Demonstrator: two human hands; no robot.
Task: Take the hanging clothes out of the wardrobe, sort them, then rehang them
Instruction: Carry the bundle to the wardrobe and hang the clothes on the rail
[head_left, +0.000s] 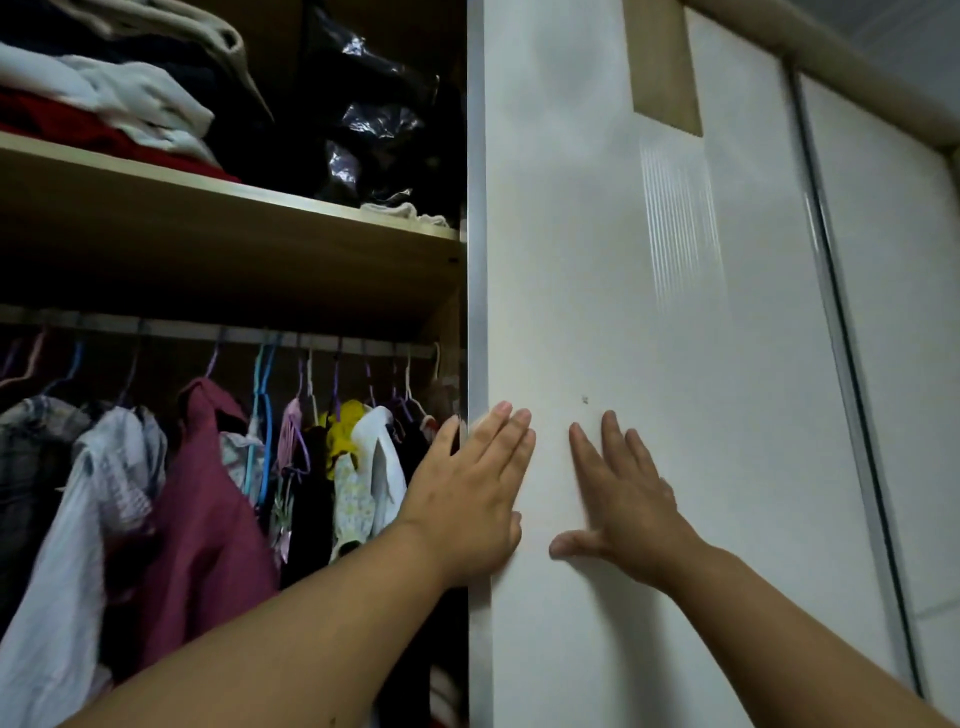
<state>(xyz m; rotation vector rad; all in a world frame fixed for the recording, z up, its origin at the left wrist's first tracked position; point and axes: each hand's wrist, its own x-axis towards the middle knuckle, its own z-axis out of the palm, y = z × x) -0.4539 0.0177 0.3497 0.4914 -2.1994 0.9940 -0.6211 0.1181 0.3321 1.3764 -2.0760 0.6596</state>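
While I watch through the head camera, the left hand (467, 499) lies flat on the white sliding door (597, 260) right at its left edge, fingers straight and grasping nothing. Its thumb sits by the metal edge strip, though I cannot tell whether it hooks around it. The right hand (623, 499), just to the right, is likewise spread flat on the panel, thumb out, holding nothing. I judge both palms press there because no handle shows at this height, so friction is what would slide the door right, toward the second door panel (893, 312).

Left of the door, inside the wardrobe, the hanging clothes (93, 493) crowd the rail (156, 327) on coloured hangers, a maroon garment (208, 519) near and a yellow one (345, 431) further right. None is out yet. Above, the shelf (234, 208) carries folded clothes (104, 93) and a black plastic bag (374, 114). The rightmost hangers sit close to the door edge, which I think is why the opening wants widening first.
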